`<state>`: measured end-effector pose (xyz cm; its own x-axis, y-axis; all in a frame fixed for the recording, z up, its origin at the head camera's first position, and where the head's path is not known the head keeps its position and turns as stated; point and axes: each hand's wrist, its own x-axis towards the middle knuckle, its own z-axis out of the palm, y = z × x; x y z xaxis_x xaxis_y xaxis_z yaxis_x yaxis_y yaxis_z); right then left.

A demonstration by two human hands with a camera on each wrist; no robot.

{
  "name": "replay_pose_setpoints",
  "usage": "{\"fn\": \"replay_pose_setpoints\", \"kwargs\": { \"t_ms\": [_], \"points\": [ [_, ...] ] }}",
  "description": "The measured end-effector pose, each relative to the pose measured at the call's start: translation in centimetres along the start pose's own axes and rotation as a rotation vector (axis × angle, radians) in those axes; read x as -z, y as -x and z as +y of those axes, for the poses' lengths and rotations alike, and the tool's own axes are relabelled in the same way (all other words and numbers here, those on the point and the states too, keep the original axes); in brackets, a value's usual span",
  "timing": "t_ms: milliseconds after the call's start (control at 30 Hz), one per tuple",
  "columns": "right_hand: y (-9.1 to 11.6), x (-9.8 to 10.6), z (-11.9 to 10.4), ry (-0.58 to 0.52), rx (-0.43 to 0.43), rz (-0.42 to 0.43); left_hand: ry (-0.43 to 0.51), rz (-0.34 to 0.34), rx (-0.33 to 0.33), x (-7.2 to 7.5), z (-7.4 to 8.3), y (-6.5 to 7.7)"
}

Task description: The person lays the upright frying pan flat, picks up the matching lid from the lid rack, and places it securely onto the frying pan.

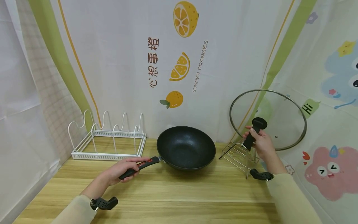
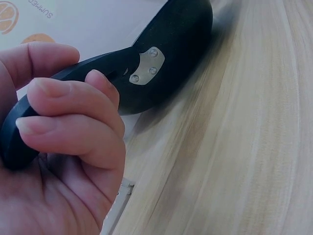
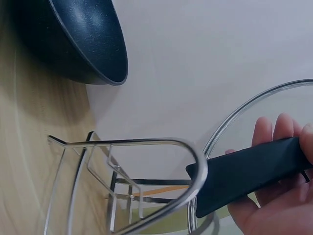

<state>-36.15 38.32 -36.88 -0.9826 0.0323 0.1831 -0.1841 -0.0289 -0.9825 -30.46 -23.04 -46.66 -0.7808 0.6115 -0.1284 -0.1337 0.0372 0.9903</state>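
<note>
A black wok (image 1: 185, 147) sits on the wooden table, its inside bare. My left hand (image 1: 124, 170) grips the wok's black handle (image 2: 93, 63), fingers curled round it in the left wrist view. On the right, my right hand (image 1: 261, 141) holds a round glass pan lid (image 1: 288, 119) by its black handle (image 3: 249, 171), which has a round knob at its upper end. The lid stands nearly upright, facing me, with a metal rim. Just below it is a metal wire rack (image 1: 237, 155); whether lid and rack touch, I cannot tell.
A white rack (image 1: 107, 155) with several curved wire dividers stands at the back left of the wooden table (image 1: 179, 199). Behind the table hangs a white cloth (image 1: 117, 62) printed with oranges. Another cloth (image 1: 341, 124) with cartoon figures covers the right side.
</note>
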Motion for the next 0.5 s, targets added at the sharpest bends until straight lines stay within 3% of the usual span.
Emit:
{"fn": "replay_pose_setpoints", "kwargs": {
  "t_ms": [133,500],
  "points": [
    [0.4,0.0,-0.9,0.008,0.031,-0.005,-0.004,0.004,0.001,0.0,-0.1,0.0],
    [0.9,-0.2,-3.1,-0.121,0.091,-0.023,-0.006,-0.002,-0.005,-0.1,0.2,0.1]
  ]
}}
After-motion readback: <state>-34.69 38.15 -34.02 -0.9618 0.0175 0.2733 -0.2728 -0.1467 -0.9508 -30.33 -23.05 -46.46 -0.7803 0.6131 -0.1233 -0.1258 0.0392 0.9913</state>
